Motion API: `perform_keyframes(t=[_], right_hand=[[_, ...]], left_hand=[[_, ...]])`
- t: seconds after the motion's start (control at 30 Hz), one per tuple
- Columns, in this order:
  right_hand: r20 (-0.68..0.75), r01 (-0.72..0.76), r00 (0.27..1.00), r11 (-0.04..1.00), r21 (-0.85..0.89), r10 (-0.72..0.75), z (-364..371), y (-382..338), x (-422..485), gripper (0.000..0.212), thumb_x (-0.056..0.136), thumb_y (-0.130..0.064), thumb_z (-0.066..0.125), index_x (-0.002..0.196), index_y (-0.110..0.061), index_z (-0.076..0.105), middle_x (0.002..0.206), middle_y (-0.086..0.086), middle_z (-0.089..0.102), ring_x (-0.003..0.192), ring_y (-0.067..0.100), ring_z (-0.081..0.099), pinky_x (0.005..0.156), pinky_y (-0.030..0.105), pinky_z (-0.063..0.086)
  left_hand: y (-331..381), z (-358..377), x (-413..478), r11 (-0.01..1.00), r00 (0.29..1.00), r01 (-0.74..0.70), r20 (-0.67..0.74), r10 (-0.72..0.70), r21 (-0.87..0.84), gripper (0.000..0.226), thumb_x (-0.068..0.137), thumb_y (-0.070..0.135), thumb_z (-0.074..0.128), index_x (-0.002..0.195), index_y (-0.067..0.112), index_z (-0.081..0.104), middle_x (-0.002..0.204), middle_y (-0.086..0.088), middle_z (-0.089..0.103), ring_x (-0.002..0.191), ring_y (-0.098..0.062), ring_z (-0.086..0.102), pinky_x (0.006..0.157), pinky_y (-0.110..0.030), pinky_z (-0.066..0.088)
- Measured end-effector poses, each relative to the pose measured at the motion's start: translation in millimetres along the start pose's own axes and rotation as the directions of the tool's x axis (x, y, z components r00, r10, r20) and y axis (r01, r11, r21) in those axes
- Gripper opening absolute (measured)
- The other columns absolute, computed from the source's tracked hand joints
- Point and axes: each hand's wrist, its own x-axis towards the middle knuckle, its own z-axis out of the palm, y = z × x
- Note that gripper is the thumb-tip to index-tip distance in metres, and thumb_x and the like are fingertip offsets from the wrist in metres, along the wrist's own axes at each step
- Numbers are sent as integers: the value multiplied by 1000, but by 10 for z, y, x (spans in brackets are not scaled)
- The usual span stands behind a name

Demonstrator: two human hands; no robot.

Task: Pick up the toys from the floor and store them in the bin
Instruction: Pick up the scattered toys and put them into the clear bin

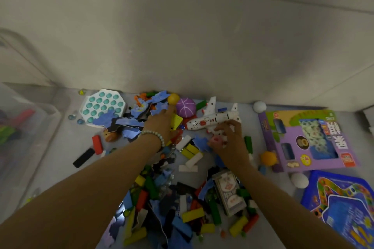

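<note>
Toys lie in a heap on the pale floor by the wall. My left hand (162, 122), with a bead bracelet on the wrist, lies palm down on the pile. Its fingers are spread and reach toward a yellow ball (173, 98) and a yellow block (176, 121). My right hand (230, 139) curls its fingers around the lower wing of a white toy airplane (212, 119), with a small pink toy (215, 140) under the thumb. A clear plastic bin (40, 119) stands at the left and holds a few coloured pieces.
A teal pop-it board (103, 105), purple ball (185, 107), blue puzzle pieces, several wooden blocks and a card deck (229, 194) litter the floor. A purple game box (307, 139), blue game board (344, 208), orange ball (268, 158) and two white balls lie at the right.
</note>
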Motion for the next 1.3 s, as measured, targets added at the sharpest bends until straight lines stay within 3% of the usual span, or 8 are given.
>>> perform_keyframes(t=[0.3, 0.53, 0.6, 0.67, 0.77, 0.97, 1.1, 1.3], right_hand=[[3, -172, 982, 879, 444, 191, -151, 9, -2, 36, 78, 7, 67, 110, -2, 52, 112, 8, 53, 90, 21, 61, 73, 25, 56], [500, -563, 755, 28, 826, 424, -279, -27, 17, 18, 84, -19, 54, 98, -11, 63, 86, 7, 70, 76, 18, 67, 60, 26, 56], [517, -631, 731, 153, 760, 446, -345, -50, 19, 14, 74, -29, 65, 77, -16, 66, 67, 3, 68, 59, 14, 64, 51, 23, 52], [381, -616, 784, 546, 567, 489, -397, 47, 6, 24, 79, -34, 68, 65, -15, 62, 56, 1, 61, 51, 15, 57, 43, 18, 46], [205, -303, 941, 942, 145, 271, -477, 248, -45, 20, 77, -29, 74, 71, -17, 59, 60, -3, 57, 59, 17, 55, 50, 19, 44], [309, -242, 887, 914, -325, 344, -463, 400, -201, 55, 73, -49, 72, 120, -30, 54, 109, -4, 58, 86, 9, 53, 61, 15, 37], [336, -121, 905, 914, -387, 262, -364, 298, -149, 53, 78, -46, 68, 125, -25, 54, 124, -1, 56, 104, 15, 55, 79, 23, 44], [230, -335, 937, 864, 376, 263, -201, -192, 219, 33, 83, -32, 67, 110, -14, 62, 83, -4, 64, 62, -1, 60, 52, 15, 48]], left_hand=[[6, -172, -91, 816, 972, -119, -232, -19, -565, 46, 79, 18, 69, 120, 11, 49, 102, -8, 53, 85, -21, 52, 78, -36, 49], [86, -59, -192, 680, 991, 7, -88, -105, -733, 30, 80, 22, 70, 97, 18, 46, 94, -5, 54, 79, -18, 53, 67, -33, 47], [98, -14, -221, 695, 994, 44, -36, -101, -718, 34, 81, 26, 69, 104, 14, 47, 95, -4, 55, 86, -22, 53, 75, -36, 47], [104, 15, -225, 722, 992, 110, 28, -124, -683, 57, 82, 32, 68, 125, 4, 43, 117, -17, 54, 107, -34, 53, 91, -46, 47], [144, 27, -229, 709, 992, 110, 31, -124, -697, 58, 80, 35, 69, 120, 1, 44, 101, -15, 57, 94, -29, 56, 76, -36, 48], [231, 28, -167, 680, 981, 143, 10, -195, -719, 36, 76, 40, 71, 82, 21, 41, 71, 1, 51, 66, -16, 50, 54, -23, 38], [230, 7, -126, 648, 971, 185, 34, -238, -739, 37, 80, 35, 69, 101, 15, 46, 87, -7, 60, 80, -23, 59, 68, -33, 50], [165, -59, 18, 552, 968, 195, 69, -240, -811, 59, 88, 28, 61, 139, 20, 34, 143, -10, 38, 105, -27, 52, 91, -43, 49]])
